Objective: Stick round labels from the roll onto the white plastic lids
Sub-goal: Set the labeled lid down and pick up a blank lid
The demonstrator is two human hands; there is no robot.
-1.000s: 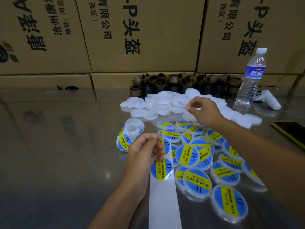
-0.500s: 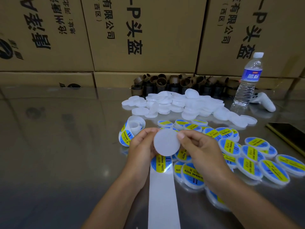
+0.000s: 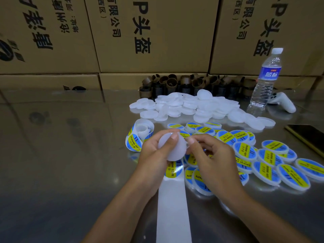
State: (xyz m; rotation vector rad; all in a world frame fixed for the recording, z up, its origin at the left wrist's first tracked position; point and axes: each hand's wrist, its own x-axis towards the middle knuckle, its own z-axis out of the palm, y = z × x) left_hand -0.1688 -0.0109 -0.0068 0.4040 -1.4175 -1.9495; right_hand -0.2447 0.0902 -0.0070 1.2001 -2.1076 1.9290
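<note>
My left hand (image 3: 154, 155) grips a plain white lid (image 3: 172, 148), thumb across its top face. My right hand (image 3: 210, 155) pinches the lid's right edge between thumb and forefinger. Under the lid a blue and yellow round label (image 3: 172, 170) sits on the white backing strip (image 3: 172, 207), which runs toward me from the label roll (image 3: 138, 135). A heap of bare white lids (image 3: 192, 107) lies further back. Several labelled lids (image 3: 263, 158) spread out to the right of my hands.
A water bottle (image 3: 267, 76) and a white controller (image 3: 282, 102) stand at the back right, with a dark phone (image 3: 308, 135) at the right edge. Brown cardboard cores (image 3: 184, 85) line the foot of the stacked cartons (image 3: 150, 32). The shiny table (image 3: 61, 155) stretches left.
My right hand left the heap with a white lid and brought it to my left hand. Now the lid is tilted, with my left thumb over it.
</note>
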